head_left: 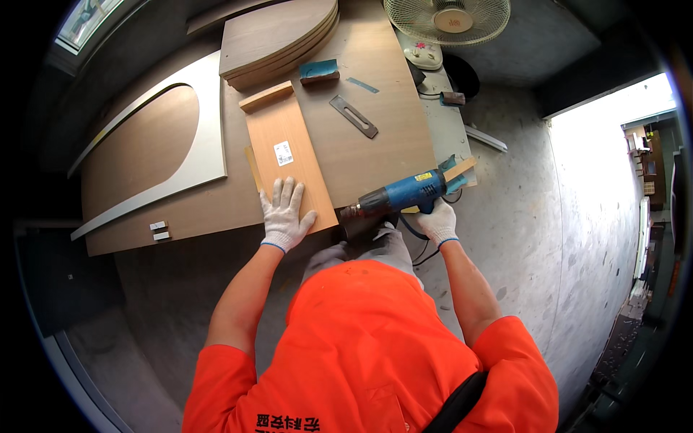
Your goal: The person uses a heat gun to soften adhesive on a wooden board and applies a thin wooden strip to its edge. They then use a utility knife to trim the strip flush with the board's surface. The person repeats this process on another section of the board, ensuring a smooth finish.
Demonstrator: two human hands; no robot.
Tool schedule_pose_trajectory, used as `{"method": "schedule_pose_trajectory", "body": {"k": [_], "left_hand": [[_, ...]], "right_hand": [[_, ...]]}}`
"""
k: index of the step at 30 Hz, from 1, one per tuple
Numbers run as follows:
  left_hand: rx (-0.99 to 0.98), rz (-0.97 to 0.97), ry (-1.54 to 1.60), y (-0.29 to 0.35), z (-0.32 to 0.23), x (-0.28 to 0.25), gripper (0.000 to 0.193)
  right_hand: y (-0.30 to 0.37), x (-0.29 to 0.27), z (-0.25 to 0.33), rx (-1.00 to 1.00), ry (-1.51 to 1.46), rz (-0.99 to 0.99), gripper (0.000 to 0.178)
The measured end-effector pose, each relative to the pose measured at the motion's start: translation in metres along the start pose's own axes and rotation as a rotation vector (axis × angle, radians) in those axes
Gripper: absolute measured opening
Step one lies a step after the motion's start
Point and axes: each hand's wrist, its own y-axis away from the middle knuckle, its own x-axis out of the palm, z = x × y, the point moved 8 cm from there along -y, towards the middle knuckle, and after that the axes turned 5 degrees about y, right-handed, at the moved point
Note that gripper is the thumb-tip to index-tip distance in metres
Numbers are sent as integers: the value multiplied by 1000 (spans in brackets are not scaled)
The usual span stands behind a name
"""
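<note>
A long light-brown wooden board (278, 124) lies on the worktable, with a crosspiece (266, 97) at its far end and a white label (283, 153) on its face. My left hand (286, 216), in a white knit glove, rests flat on the board's near end, fingers apart. In my gloved right hand (438, 222) is the grip of a blue and black heat gun (406, 193). Its metal nozzle points left, close to the board's near right corner. The fingers around the grip are partly hidden by the tool.
On the worktable (386, 86) lie a slotted metal plate (354, 117), a blue-topped block (319, 71), stacked curved panels (278, 40) and a white cut-out frame (206, 137). A fan (451, 18) stands at the far right. A black cable (426, 254) hangs beside my right hand.
</note>
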Motion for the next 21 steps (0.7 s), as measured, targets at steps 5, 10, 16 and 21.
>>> {"method": "schedule_pose_trajectory", "body": {"k": [5, 10, 16, 21], "left_hand": [[-2, -1, -15, 0, 1, 1, 83], [-11, 11, -20, 0, 3, 3, 82], [-13, 14, -16, 0, 4, 4, 82], [-18, 9, -15, 1, 4, 4, 82]], "right_hand": [[-3, 0, 1, -19, 32, 11, 56], [-2, 0, 2, -42, 9, 12, 57], [-3, 1, 0, -45, 12, -12, 58], [4, -5, 7, -35, -9, -35, 49]]}}
